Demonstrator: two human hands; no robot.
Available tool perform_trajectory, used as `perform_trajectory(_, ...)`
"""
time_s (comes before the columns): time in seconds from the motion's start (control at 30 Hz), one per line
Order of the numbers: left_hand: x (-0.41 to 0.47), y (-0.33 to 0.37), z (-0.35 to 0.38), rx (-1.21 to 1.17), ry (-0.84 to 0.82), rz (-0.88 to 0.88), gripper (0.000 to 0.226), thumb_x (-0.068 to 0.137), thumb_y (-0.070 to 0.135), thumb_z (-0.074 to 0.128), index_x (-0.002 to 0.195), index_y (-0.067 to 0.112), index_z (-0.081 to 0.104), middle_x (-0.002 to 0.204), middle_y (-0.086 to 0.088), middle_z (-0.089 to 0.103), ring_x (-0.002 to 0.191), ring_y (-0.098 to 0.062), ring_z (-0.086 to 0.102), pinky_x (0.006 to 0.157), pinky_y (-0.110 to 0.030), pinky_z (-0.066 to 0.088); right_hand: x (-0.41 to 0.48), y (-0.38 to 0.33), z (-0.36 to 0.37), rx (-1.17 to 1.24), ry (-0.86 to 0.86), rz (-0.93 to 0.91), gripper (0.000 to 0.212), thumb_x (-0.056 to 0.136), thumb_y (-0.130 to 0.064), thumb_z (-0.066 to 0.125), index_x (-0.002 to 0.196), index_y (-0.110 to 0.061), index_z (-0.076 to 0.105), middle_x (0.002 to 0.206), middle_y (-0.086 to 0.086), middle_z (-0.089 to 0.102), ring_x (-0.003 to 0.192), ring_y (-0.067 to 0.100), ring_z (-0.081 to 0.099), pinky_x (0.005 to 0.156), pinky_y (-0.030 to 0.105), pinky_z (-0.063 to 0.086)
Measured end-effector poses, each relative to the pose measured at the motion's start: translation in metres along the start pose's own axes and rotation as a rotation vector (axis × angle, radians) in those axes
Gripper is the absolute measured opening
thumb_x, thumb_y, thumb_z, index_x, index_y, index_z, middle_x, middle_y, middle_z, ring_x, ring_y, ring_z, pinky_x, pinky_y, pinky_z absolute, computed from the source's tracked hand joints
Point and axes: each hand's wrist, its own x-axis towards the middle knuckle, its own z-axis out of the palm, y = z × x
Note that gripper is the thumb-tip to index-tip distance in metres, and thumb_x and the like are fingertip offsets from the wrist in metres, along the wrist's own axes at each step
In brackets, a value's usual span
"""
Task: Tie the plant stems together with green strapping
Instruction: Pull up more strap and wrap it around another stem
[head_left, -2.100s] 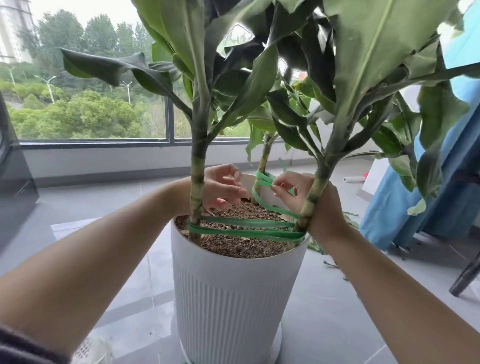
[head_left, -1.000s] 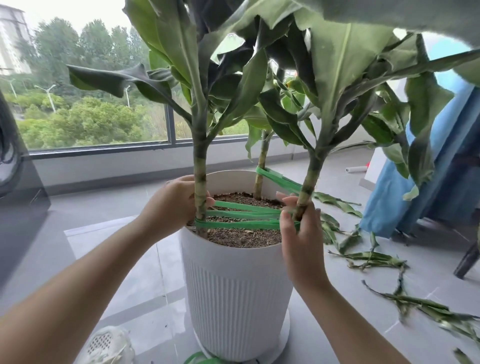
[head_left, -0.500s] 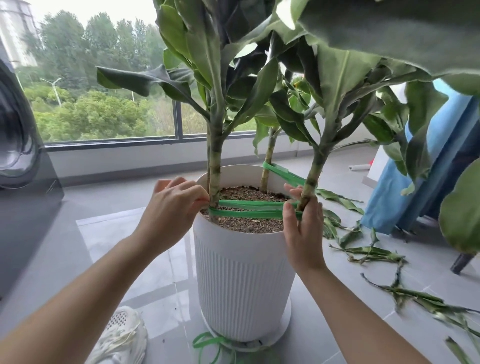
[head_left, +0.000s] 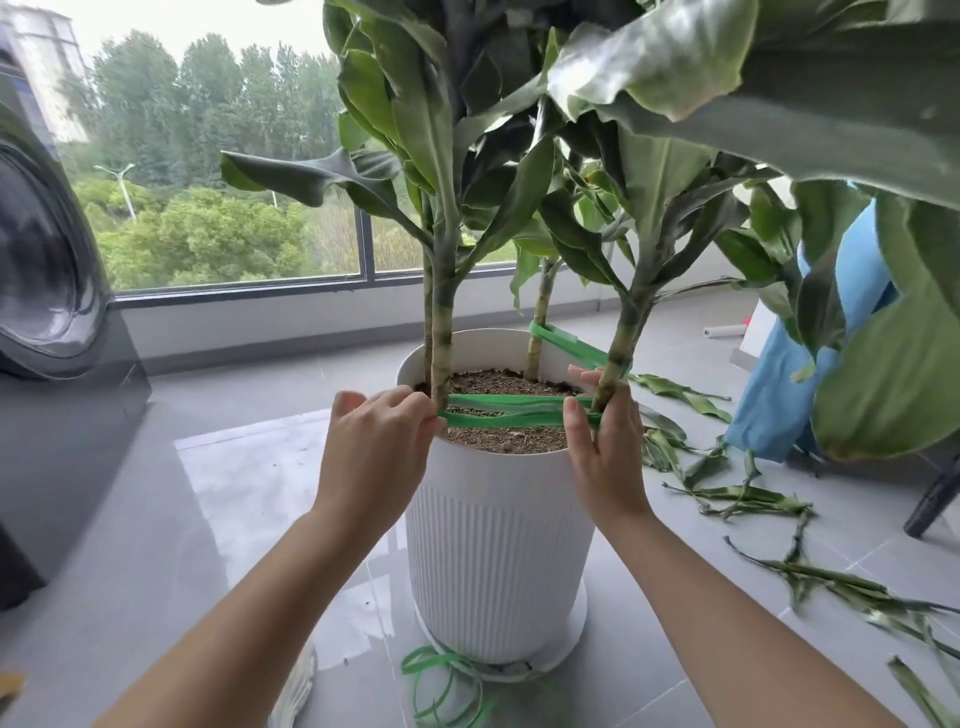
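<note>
A person's left hand (head_left: 374, 447) pinches the green strapping (head_left: 509, 410) against the near-left stem (head_left: 441, 353) of a potted plant, fingers curled on the band. The right hand (head_left: 605, 457) closes thumb and fingers round the same strapping where it meets the near-right stem (head_left: 615, 358). Several runs of the band stretch taut between the two stems, just above the soil (head_left: 509, 441) in the white ribbed pot (head_left: 498, 545). A further run climbs from the right stem to loop the rear stem (head_left: 537, 332). The wrapping looks well advanced, with all three stems caught in the band. What appears left is the finish: no knot is visible and any ends are hidden behind the hands, so tightening and tying off seem yet to come. A loose coil (head_left: 447, 680) of strapping lies on the tiled floor (head_left: 208, 493) at the foot of the pot, with cut leaves (head_left: 753, 499) scattered to the right.
</note>
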Motion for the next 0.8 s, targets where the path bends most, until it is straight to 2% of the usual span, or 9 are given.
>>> perform_trajectory(0.27,0.005,0.017,0.007,0.01,-0.015,0.035,0.024,0.088,0.031,0.05,0.07,0.02,0.061,0.073,0.008,0.061,0.062,-0.018,0.055,0.07,-0.033,0.033,0.001,-0.001,0.0,-0.022,-0.005,-0.017,0.034,0.093,-0.038,0.041,0.117,-0.017,0.05,0.116,-0.004,0.059,0.117,0.015,0.05,0.106,0.045,0.031)
perform_trajectory(0.4,0.004,0.023,0.011,0.024,-0.009,-0.001,0.022,0.087,0.031,0.05,0.071,0.021,0.062,0.074,0.007,0.062,0.056,-0.02,0.051,0.069,-0.033,0.038,0.001,0.0,0.0,-0.022,0.005,-0.029,0.034,0.093,-0.036,0.042,0.117,-0.015,0.051,0.114,-0.003,0.06,0.115,0.017,0.052,0.105,0.041,0.033)
perform_trajectory(0.57,0.003,0.032,0.019,0.052,0.006,-0.073,0.013,0.087,0.027,0.063,0.075,0.022,0.064,0.075,0.006,0.064,0.056,-0.022,0.053,0.071,-0.034,0.031,-0.001,-0.003,-0.001,-0.014,0.011,-0.026,0.034,0.092,-0.036,0.042,0.117,-0.014,0.051,0.116,-0.002,0.059,0.115,0.016,0.05,0.104,0.035,0.032)
perform_trajectory(0.8,0.007,0.043,0.023,0.076,0.024,-0.074,0.017,0.088,0.03,0.062,0.074,0.022,0.065,0.074,0.006,0.065,0.054,-0.021,0.053,0.07,-0.034,0.028,0.001,-0.003,0.0,-0.009,0.012,-0.012,0.035,0.092,-0.035,0.042,0.116,-0.012,0.051,0.113,0.001,0.06,0.113,0.02,0.051,0.101,0.047,0.037)
